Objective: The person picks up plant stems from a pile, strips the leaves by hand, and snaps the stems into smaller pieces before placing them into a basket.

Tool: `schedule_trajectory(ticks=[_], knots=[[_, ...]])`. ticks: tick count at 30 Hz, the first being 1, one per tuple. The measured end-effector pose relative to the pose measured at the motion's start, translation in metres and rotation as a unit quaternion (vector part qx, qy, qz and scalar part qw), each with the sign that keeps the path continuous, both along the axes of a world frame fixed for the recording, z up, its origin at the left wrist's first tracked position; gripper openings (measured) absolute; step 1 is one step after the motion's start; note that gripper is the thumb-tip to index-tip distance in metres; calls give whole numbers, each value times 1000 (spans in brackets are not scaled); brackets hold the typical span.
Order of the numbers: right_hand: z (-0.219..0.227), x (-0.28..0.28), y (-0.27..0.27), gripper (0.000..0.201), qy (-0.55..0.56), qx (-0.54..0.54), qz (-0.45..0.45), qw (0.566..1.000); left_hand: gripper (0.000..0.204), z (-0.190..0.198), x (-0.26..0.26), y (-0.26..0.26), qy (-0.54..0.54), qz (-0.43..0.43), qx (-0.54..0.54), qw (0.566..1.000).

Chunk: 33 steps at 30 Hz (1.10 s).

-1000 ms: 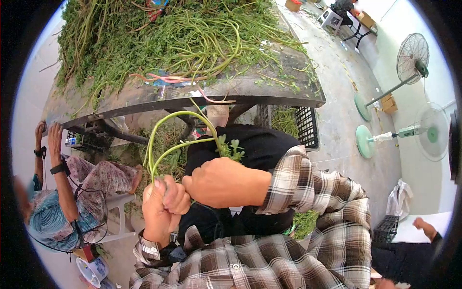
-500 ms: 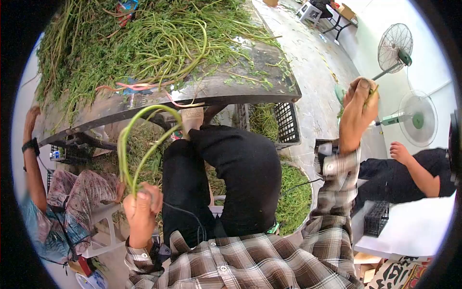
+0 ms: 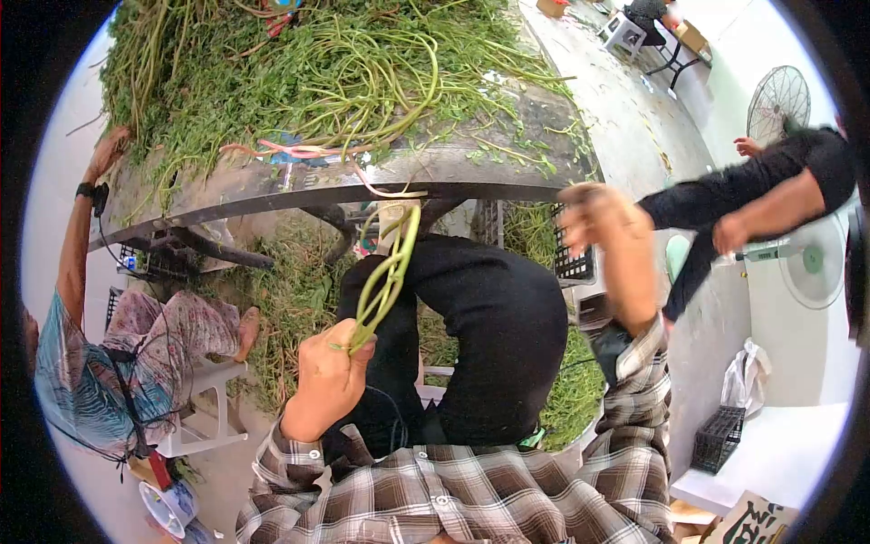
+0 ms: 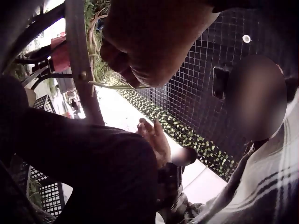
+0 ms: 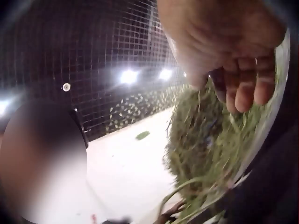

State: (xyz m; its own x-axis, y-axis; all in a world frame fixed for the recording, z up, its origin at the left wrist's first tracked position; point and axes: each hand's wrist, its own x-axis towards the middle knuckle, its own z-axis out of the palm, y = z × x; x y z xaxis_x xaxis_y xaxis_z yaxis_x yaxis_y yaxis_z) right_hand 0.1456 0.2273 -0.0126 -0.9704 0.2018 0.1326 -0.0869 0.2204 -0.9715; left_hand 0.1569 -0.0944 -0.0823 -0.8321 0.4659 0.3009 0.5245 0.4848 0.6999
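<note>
Our left hand (image 3: 328,376) grips the cut ends of a few green stems (image 3: 388,272), whose long axis runs up and away from the fist toward the table edge (image 3: 362,186). Our right hand (image 3: 603,222) hangs well apart, blurred, fingers loosely curled, holding nothing we can see.

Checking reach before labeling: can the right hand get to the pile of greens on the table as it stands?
Probably yes. The right hand is raised, holds nothing visible and hangs just off the table edge, with open air between it and the pile of greens. The left hand grips the looped stems lower down, out of the way.
</note>
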Motion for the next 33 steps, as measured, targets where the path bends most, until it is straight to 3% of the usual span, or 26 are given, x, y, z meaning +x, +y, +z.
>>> schedule_trajectory(ticks=[2,4,8,11,14,17,20,22,23,24,26,27,30,33], knots=[[-7,-7,-30,39,-62,-50,183,980,13,-2,0,3,27,4,5,1000],[0,-11,-62,40,-117,-50,255,959,17,3,-1,3,97,17,-54,994],[4,-21,-85,34,-146,-106,301,936,20,2,-1,-4,132,34,-78,988],[0,-23,-94,23,-236,-218,255,912,20,0,-1,-7,144,24,-80,986],[6,-20,-107,21,-281,-232,273,890,25,1,-1,-5,141,9,-89,986],[0,-26,-113,19,-246,-257,295,887,22,2,0,-1,124,2,-68,990],[-5,-33,-117,19,-221,-261,327,881,22,0,-1,-3,34,4,4,999],[-7,-34,-125,17,-156,-143,334,918,27,11,-4,-8,-218,-12,41,975],[-1,-33,-125,19,-161,-93,340,922,48,7,-9,-14,-284,-36,76,955],[1,-33,-127,19,-160,-93,345,920,48,0,-13,-18,-283,-31,77,955],[2,-31,-129,18,-143,-35,338,930,71,-12,-23,-24,-329,-86,264,903],[-1,-32,-128,17,-140,3,338,931,88,-5,-28,-30,-355,-104,259,892],[2,-31,-131,17,-142,-6,355,924,94,-8,-38,-28,-335,-53,327,882],[5,-33,-137,16,-127,26,376,918,93,3,-47,-26,-330,-62,345,876]])
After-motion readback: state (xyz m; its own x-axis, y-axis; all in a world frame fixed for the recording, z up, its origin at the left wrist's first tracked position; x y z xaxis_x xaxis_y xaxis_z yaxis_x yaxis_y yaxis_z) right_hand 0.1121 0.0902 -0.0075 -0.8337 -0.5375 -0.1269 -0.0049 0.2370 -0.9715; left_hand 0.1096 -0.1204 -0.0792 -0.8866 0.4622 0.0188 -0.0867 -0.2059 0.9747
